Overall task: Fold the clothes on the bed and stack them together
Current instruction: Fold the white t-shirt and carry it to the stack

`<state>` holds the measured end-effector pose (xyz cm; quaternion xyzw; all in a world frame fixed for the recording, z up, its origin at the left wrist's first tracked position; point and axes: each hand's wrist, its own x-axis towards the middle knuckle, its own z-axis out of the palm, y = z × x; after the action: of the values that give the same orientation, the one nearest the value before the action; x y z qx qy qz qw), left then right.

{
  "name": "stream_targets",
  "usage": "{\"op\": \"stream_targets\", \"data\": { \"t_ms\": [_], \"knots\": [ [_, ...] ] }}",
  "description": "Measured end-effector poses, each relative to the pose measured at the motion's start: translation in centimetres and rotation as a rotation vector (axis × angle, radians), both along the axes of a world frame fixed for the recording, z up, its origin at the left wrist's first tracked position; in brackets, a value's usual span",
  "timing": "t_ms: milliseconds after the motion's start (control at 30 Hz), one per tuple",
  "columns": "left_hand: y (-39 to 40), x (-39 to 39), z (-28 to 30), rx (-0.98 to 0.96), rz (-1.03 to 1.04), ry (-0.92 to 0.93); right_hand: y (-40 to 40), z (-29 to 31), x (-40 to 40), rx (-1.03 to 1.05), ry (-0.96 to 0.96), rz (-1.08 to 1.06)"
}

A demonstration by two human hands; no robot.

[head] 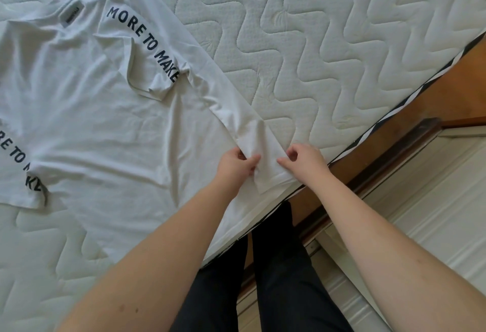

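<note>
Across the left half of the frame, white T-shirt (105,110) lies spread flat on quilted mattress (328,42), one sleeve folded inward, lettering "MORE TO MAKE" showing. Hem corner sits at the mattress edge, lower centre. Left hand (234,164) pinches that folded corner between thumb and fingers. Right hand (302,160), fingers curled, pinches the same corner just beside it. Wooden bed frame (420,110) runs along the right.
</note>
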<state>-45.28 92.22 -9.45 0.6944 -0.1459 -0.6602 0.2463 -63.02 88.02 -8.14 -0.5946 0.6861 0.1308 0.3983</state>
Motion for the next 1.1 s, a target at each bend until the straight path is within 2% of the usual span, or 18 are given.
{"op": "stream_targets", "data": {
  "t_ms": [167,400,467,567,700,733,833,933,1033,1100],
  "knots": [
    [2.6,-1.7,0.1,0.059,-0.001,-0.033,0.3,0.4,-0.7,0.017,-0.085,-0.109],
    [5.0,-4.4,0.0,0.091,-0.073,-0.037,1.7,0.2,-1.4,-0.054,-0.088,-0.163],
    [4.9,-4.4,-0.1,0.083,-0.143,-0.093,2.0,0.3,-1.4,-0.033,-0.094,-0.124],
    [4.7,-4.0,-0.2,0.077,-0.325,-0.16,2.3,0.3,-1.5,-0.048,-0.005,-0.013],
    [4.3,-2.6,0.3,0.09,-0.564,-0.28,2.3,0.7,-1.4,-0.163,0.131,0.041],
    [3.9,-2.0,0.4,0.067,-0.53,-0.298,2.4,0.8,-1.2,-0.2,0.14,0.027],
    [1.4,1.3,0.3,-0.074,-0.206,-0.394,2.6,1.1,0.4,-0.308,0.056,0.017],
    [-2.2,5.6,0.4,-0.147,0.053,-0.536,2.9,0.9,3.6,-0.402,-0.033,0.136],
    [-6.7,9.0,0.5,-0.153,0.259,-0.483,3.1,-0.2,7.1,-0.51,-0.06,0.285],
    [-10.0,10.9,-0.2,-0.092,0.362,-0.405,3.1,-1.0,9.2,-0.571,-0.043,0.331]
  ]
}}
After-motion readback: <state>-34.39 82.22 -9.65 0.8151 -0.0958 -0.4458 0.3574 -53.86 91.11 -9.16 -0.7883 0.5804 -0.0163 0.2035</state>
